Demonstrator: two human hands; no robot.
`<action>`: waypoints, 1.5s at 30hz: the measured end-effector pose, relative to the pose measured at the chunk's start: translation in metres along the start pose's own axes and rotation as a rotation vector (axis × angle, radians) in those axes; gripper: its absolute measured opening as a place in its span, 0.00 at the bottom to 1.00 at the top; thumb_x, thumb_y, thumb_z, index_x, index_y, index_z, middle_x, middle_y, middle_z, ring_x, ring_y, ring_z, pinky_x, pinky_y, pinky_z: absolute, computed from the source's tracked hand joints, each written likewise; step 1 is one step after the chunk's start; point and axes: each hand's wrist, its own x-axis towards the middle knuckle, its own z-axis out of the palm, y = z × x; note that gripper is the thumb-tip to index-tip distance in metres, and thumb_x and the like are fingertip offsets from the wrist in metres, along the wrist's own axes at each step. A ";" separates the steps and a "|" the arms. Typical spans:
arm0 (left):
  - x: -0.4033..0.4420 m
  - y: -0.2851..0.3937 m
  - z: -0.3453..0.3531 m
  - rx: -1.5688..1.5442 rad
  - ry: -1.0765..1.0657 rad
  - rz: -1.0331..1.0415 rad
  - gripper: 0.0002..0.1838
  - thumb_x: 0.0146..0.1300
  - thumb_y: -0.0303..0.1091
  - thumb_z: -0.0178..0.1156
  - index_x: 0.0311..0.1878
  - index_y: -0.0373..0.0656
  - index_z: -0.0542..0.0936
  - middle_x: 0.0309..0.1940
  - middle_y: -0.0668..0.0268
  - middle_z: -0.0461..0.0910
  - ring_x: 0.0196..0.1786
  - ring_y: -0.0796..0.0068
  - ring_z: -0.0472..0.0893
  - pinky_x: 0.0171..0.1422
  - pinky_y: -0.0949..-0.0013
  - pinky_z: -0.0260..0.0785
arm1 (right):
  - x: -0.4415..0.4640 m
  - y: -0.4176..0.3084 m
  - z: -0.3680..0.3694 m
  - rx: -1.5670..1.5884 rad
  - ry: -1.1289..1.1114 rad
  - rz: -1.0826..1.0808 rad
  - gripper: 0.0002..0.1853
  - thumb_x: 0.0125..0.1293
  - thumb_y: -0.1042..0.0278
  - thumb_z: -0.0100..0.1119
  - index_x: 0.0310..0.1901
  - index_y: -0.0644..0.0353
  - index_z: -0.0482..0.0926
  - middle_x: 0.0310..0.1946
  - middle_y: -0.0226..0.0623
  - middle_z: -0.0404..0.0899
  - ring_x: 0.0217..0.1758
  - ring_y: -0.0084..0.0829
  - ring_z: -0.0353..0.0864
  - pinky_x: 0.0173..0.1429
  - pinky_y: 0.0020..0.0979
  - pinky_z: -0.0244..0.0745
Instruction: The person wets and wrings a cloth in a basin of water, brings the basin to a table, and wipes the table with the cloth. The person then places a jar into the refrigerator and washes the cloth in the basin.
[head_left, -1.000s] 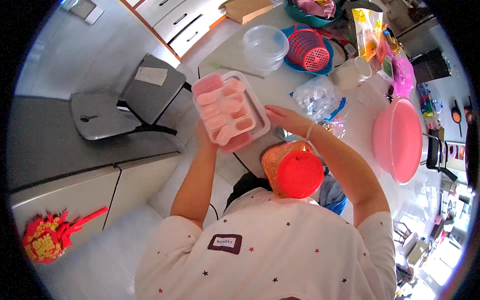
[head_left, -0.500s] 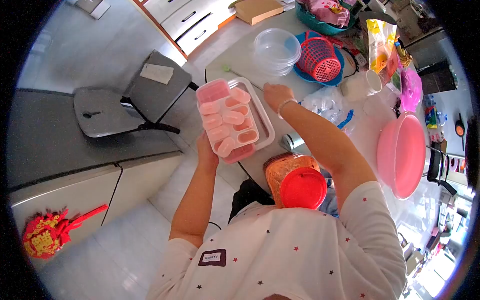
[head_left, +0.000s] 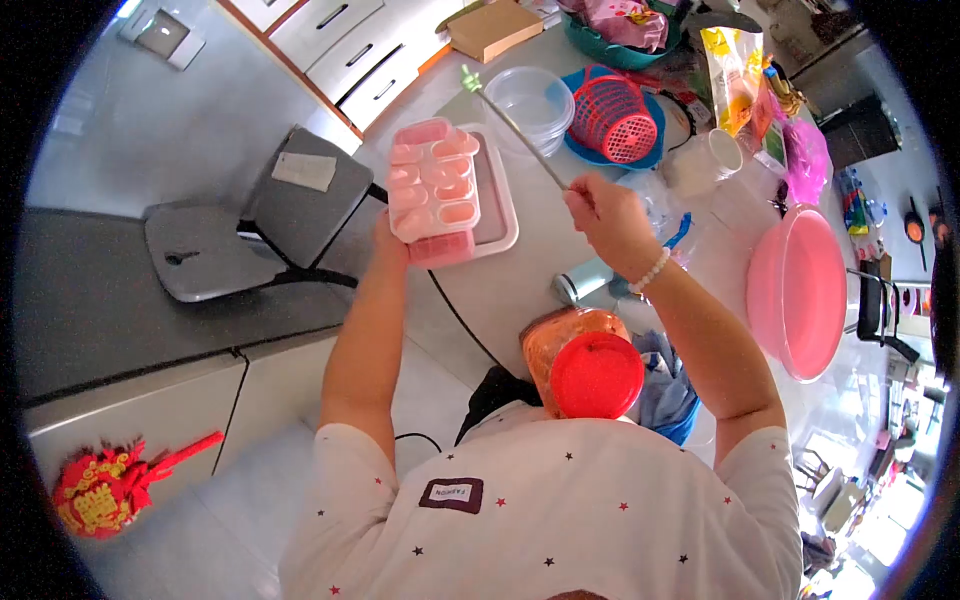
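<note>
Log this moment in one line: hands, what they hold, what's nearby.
left hand: holds pink mold, white tray partly under it | right hand: grips green-tipped stick | nearby: red-lidded jar, red basket, basin

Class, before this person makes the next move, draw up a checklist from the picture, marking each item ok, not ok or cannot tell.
1. Left hand holds the pink mould: ok, though its fingers are largely hidden.
2. Right hand holds the stick: ok, gripped at the end opposite its green tip.
3. Right hand free for something else: not ok, the stick occupies it.
4. Green tip apart from the mould: ok, a gap shows between them.
5. White tray resting on the table: cannot tell from this angle.
6. Red lid tight on the jar: cannot tell.
</note>
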 end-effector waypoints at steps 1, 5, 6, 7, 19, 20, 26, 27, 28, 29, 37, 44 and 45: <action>0.016 0.003 -0.001 -0.011 -0.004 -0.021 0.16 0.59 0.34 0.57 0.46 0.32 0.76 0.40 0.58 0.79 0.39 0.68 0.80 0.42 0.65 0.75 | -0.003 0.002 -0.004 0.019 0.035 -0.001 0.10 0.62 0.63 0.53 0.36 0.62 0.75 0.25 0.50 0.78 0.31 0.51 0.79 0.36 0.43 0.74; 0.069 0.015 -0.010 -0.032 -0.008 -0.087 0.15 0.59 0.33 0.57 0.46 0.32 0.76 0.40 0.58 0.79 0.39 0.68 0.80 0.42 0.65 0.75 | -0.014 0.010 -0.017 0.034 0.098 0.108 0.10 0.63 0.63 0.53 0.35 0.63 0.75 0.24 0.49 0.78 0.29 0.49 0.79 0.34 0.42 0.74; 0.078 0.016 -0.012 -0.033 -0.009 -0.097 0.15 0.59 0.33 0.58 0.46 0.32 0.76 0.40 0.58 0.79 0.39 0.68 0.80 0.42 0.64 0.75 | -0.014 0.013 -0.018 0.055 0.109 0.125 0.10 0.63 0.63 0.53 0.35 0.63 0.75 0.24 0.48 0.78 0.28 0.49 0.79 0.34 0.42 0.74; 0.086 0.018 -0.014 -0.037 -0.013 -0.109 0.15 0.59 0.33 0.58 0.46 0.33 0.76 0.40 0.58 0.79 0.39 0.68 0.80 0.42 0.64 0.75 | -0.014 0.016 -0.019 0.076 0.120 0.141 0.11 0.63 0.63 0.53 0.35 0.63 0.75 0.23 0.48 0.78 0.28 0.48 0.79 0.34 0.42 0.74; 0.134 0.026 -0.013 0.022 0.049 -0.153 0.15 0.57 0.31 0.59 0.46 0.34 0.77 0.40 0.58 0.79 0.39 0.67 0.80 0.42 0.63 0.74 | 0.056 0.001 0.014 0.279 0.217 0.410 0.14 0.60 0.62 0.50 0.27 0.66 0.78 0.15 0.36 0.77 0.16 0.28 0.78 0.26 0.30 0.74; 0.126 0.039 -0.008 0.068 0.101 -0.169 0.15 0.57 0.31 0.59 0.46 0.34 0.77 0.40 0.58 0.79 0.39 0.67 0.80 0.42 0.63 0.74 | 0.057 -0.001 0.015 0.282 0.217 0.412 0.14 0.60 0.62 0.50 0.28 0.66 0.78 0.15 0.36 0.78 0.16 0.28 0.78 0.26 0.30 0.74; 0.072 0.134 0.036 0.605 0.637 0.587 0.13 0.64 0.35 0.55 0.46 0.35 0.76 0.37 0.63 0.79 0.39 0.72 0.77 0.42 0.69 0.69 | 0.057 -0.020 0.034 0.633 0.184 0.425 0.13 0.62 0.64 0.52 0.33 0.68 0.77 0.18 0.36 0.78 0.16 0.23 0.75 0.21 0.25 0.69; 0.050 0.163 0.064 0.489 0.456 0.525 0.13 0.65 0.35 0.54 0.47 0.36 0.75 0.37 0.64 0.79 0.39 0.73 0.77 0.42 0.70 0.69 | 0.054 -0.033 0.036 0.644 0.138 0.399 0.12 0.64 0.64 0.52 0.35 0.67 0.76 0.19 0.35 0.77 0.16 0.21 0.73 0.19 0.23 0.65; 0.029 0.186 0.088 0.372 0.279 0.459 0.13 0.65 0.36 0.53 0.47 0.36 0.75 0.37 0.64 0.78 0.39 0.75 0.77 0.42 0.70 0.69 | 0.051 -0.044 0.038 0.657 0.090 0.375 0.12 0.65 0.64 0.52 0.36 0.67 0.75 0.20 0.35 0.76 0.16 0.20 0.72 0.16 0.22 0.61; 0.012 0.204 0.108 0.320 0.099 0.311 0.14 0.66 0.37 0.53 0.47 0.36 0.75 0.36 0.64 0.78 0.38 0.76 0.77 0.40 0.71 0.69 | 0.050 -0.052 0.039 0.644 0.023 0.358 0.13 0.65 0.62 0.54 0.37 0.67 0.74 0.21 0.34 0.77 0.16 0.20 0.72 0.17 0.22 0.64; 0.006 0.221 0.128 0.726 -0.234 0.013 0.16 0.61 0.39 0.59 0.45 0.37 0.77 0.29 0.65 0.79 0.28 0.78 0.78 0.29 0.73 0.67 | 0.030 -0.064 0.046 0.409 -0.337 0.234 0.19 0.65 0.57 0.54 0.49 0.65 0.73 0.29 0.36 0.80 0.19 0.21 0.75 0.21 0.23 0.70; 0.028 0.212 0.103 1.299 -0.333 0.418 0.16 0.60 0.39 0.58 0.48 0.42 0.77 0.33 0.55 0.82 0.39 0.59 0.81 0.42 0.61 0.72 | -0.010 -0.003 0.008 0.483 -0.277 0.410 0.21 0.64 0.59 0.53 0.52 0.65 0.72 0.29 0.37 0.80 0.19 0.23 0.76 0.21 0.25 0.71; 0.030 0.212 0.106 1.386 -0.321 0.381 0.16 0.59 0.40 0.58 0.47 0.42 0.77 0.35 0.55 0.82 0.40 0.58 0.81 0.43 0.60 0.71 | -0.016 0.003 0.003 0.487 -0.263 0.433 0.20 0.64 0.60 0.53 0.52 0.65 0.72 0.29 0.37 0.80 0.19 0.23 0.75 0.20 0.25 0.71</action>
